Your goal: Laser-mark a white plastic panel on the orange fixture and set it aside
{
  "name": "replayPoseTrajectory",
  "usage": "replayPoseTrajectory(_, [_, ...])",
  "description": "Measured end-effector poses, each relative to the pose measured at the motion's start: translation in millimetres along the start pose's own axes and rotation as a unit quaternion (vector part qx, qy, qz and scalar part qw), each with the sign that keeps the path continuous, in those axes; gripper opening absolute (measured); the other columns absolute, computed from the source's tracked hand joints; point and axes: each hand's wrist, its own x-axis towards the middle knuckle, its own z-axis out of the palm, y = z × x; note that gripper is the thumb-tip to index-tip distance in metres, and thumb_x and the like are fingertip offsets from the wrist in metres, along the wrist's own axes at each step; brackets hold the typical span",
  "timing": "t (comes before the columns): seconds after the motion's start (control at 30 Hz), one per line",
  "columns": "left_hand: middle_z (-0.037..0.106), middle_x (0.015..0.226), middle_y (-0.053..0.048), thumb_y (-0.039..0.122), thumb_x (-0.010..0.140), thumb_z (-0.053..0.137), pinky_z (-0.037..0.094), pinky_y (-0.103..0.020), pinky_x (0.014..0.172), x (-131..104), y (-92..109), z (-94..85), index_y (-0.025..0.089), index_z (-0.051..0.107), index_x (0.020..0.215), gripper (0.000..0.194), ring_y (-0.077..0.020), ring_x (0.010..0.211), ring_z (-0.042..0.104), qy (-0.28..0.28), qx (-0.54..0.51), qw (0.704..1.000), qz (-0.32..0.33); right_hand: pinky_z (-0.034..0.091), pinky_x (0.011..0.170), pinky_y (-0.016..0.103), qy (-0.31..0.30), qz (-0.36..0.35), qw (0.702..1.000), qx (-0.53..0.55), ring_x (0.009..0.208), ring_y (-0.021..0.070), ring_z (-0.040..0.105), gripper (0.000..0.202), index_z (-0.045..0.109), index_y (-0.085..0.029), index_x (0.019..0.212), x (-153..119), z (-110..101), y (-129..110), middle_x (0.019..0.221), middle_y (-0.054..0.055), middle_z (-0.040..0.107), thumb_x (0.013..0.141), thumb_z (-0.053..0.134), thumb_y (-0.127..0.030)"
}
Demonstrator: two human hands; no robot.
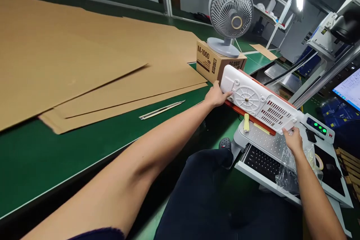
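A long white plastic appliance base (251, 99) with vent slots and a round ribbed area is held tilted in front of me. My left hand (216, 95) grips its left end, thumb on the face. At its lower right corner, my right hand (293, 139) pinches the edge. An orange-red panel (234, 109) shows along the edges behind the white base; I cannot tell if they are joined. Below it is a perforated metal work plate (260, 138), with a yellow block (246, 123) near its edge.
Flat cardboard sheets (92, 52) cover much of the green table (92, 157). A grey fan (231, 11) stands on an M-1000 box (206, 62). A keyboard (261, 163), clear plastic bag (289, 168) and tape roll (319, 161) lie at the machine. A monitor (348, 88) is at right.
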Motion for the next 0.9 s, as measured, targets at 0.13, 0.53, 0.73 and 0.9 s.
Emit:
replayPoseTrajectory(0.13, [0.06,0.159,-0.023,0.055,0.103,0.064,0.048,-0.048,0.124,-83.6,-56.2,29.4,0.014,0.047,0.161,0.073,-0.036,0.148,0.059,-0.007,0.001,1.0,0.02,0.051,0.093,0.041,-0.04,-0.047,0.995,0.084,0.104,0.0346,0.073,0.055,0.077,-0.023,0.107,-61.7,-33.1,43.9,0.108,0.011,0.082,0.096,0.058,-0.074])
replayPoseTrajectory(0.53, [0.079,0.126,-0.019,0.044,0.107,0.04,0.037,-0.061,0.12,-262.1,-168.0,106.8,0.017,0.079,0.11,0.047,-0.0416,0.124,0.07,-0.241,0.334,0.904,0.119,0.051,0.083,0.042,-0.072,0.138,0.985,0.08,0.089,0.0339,0.074,0.065,0.074,-0.023,0.101,-215.4,-16.7,204.7,0.093,0.011,0.081,0.086,0.052,-0.082])
replayPoseTrajectory(0.73, [0.08,0.125,-0.016,0.046,0.108,0.037,0.041,-0.054,0.109,-259.1,-167.6,110.8,0.019,0.077,0.11,0.048,-0.0378,0.123,0.07,-0.265,0.348,0.893,0.106,0.053,0.097,0.041,-0.021,0.051,0.998,0.029,0.111,0.032,0.075,0.041,0.069,-0.025,0.118,-185.4,-6.3,204.5,0.118,0.011,0.081,0.098,0.049,-0.054])
replayPoseTrajectory(0.9, [0.08,0.125,-0.017,0.043,0.109,0.036,0.041,-0.053,0.106,-263.9,-164.9,108.6,0.018,0.076,0.11,0.047,-0.0371,0.123,0.07,-0.256,0.372,0.886,0.105,0.051,0.096,0.04,-0.127,0.082,0.986,-0.074,0.115,0.0317,0.074,0.028,0.069,-0.027,0.126,-136.9,-5.4,197.3,0.123,0.008,0.081,0.105,0.051,-0.034])
